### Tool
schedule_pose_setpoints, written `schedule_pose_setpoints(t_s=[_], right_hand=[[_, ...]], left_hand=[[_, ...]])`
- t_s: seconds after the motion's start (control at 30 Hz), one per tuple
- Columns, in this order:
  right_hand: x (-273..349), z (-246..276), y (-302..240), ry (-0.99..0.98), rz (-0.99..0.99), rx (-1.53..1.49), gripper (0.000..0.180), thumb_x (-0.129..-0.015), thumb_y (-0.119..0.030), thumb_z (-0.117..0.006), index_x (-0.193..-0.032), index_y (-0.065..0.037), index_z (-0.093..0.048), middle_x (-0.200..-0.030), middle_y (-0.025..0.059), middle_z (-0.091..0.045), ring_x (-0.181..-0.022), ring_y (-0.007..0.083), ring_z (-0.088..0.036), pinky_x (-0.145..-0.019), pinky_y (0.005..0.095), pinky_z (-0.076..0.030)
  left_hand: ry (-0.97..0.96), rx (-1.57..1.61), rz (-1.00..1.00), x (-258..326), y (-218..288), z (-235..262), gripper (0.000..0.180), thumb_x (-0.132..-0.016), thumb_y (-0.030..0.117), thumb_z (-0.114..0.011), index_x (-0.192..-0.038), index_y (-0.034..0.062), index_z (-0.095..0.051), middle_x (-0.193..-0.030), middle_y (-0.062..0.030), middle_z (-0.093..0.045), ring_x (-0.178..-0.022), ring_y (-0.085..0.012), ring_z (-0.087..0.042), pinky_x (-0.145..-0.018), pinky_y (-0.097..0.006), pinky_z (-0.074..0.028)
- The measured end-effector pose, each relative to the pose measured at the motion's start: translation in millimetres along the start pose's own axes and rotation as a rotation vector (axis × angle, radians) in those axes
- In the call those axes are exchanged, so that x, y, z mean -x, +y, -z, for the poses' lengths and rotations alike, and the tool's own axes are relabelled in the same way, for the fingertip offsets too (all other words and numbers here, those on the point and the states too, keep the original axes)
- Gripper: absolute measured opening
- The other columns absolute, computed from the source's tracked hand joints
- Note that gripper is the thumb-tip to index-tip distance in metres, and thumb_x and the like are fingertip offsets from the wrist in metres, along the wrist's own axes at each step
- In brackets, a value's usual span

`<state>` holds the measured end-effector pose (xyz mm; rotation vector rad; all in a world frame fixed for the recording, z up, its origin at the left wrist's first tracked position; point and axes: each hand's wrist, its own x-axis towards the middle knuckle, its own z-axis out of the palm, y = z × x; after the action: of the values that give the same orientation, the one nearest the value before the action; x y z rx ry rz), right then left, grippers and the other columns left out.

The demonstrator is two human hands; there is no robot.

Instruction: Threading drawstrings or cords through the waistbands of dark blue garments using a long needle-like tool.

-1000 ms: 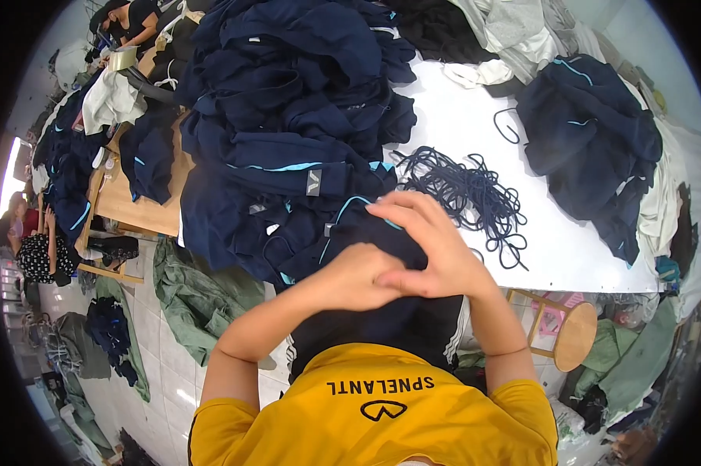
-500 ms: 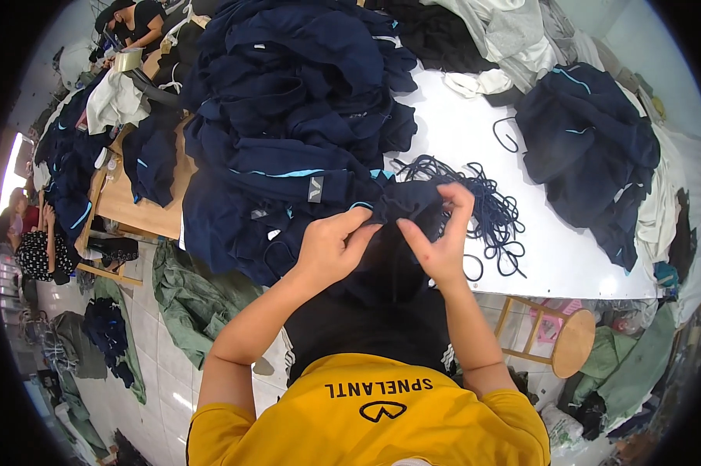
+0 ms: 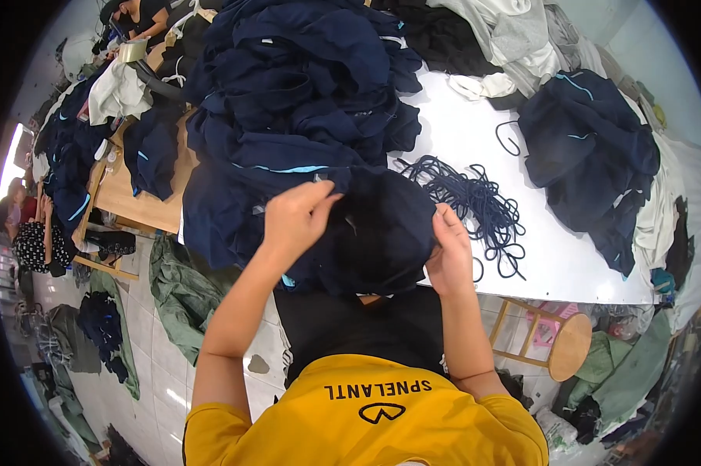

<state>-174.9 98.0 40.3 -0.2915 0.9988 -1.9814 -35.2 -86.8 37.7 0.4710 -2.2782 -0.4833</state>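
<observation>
I hold a dark navy garment point(image 3: 378, 229) spread between both hands at the near edge of the white table point(image 3: 467, 140). My left hand point(image 3: 296, 217) pinches its upper left edge, fingers closed on the cloth. My right hand point(image 3: 450, 252) grips its right side. A loose bundle of dark blue cords point(image 3: 475, 206) lies on the table just right of the garment, close to my right hand. A big heap of navy garments with light blue piping point(image 3: 288, 93) rises behind the held piece.
A second navy pile point(image 3: 591, 155) sits at the table's right end, with pale cloth point(image 3: 513, 35) behind it. A wooden stool point(image 3: 556, 346) stands below the table edge at right. Green cloth point(image 3: 180, 287) lies on the tiled floor at left. Other people point(image 3: 28, 229) sit far left.
My hands, clasped together a second ago, have drawn apart to the garment's left and right sides, spreading the dark cloth between them.
</observation>
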Motion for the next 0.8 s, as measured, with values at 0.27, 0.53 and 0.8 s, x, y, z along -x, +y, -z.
schedule_pose_setpoints(t_s=[0.27, 0.53, 0.8], right_hand=[[15.2, 4.6, -5.0, -0.128, -0.1, -0.06, 0.008, -0.096, -0.013, -0.05, -0.091, -0.007, -0.049, -0.089, 0.0052, -0.063, -0.077, 0.0093, -0.06, -0.072, 0.0229, -0.05], [17.5, 13.7, -6.0, -0.308, -0.205, 0.231, 0.024, -0.091, 0.0, -0.054, -0.115, 0.003, -0.054, -0.102, 0.0059, -0.065, -0.089, 0.0087, -0.062, -0.08, 0.0221, -0.05], [25.4, 16.0, 2.1, -0.204, -0.197, 0.243, 0.012, -0.091, 0.0, -0.055, -0.102, 0.001, -0.059, -0.089, -0.0017, -0.061, -0.078, 0.0033, -0.054, -0.072, 0.0184, -0.044]], left_hand=[[0.004, -0.193, -0.221, -3.9, -48.1, 40.5, 0.018, -0.07, 0.007, -0.072, -0.087, 0.0058, -0.064, -0.064, -0.0069, -0.056, -0.057, -0.0239, -0.056, -0.05, -0.033, -0.044], [0.079, -0.166, -0.195, -4.7, -24.6, 53.2, 0.018, -0.069, 0.002, -0.073, -0.085, 0.0024, -0.065, -0.061, -0.0077, -0.053, -0.053, -0.0233, -0.052, -0.048, -0.031, -0.041], [0.051, -0.096, -0.164, -1.5, -17.1, 39.3, 0.016, -0.07, 0.002, -0.073, -0.084, 0.0021, -0.066, -0.06, -0.0079, -0.052, -0.052, -0.0228, -0.051, -0.048, -0.031, -0.04]])
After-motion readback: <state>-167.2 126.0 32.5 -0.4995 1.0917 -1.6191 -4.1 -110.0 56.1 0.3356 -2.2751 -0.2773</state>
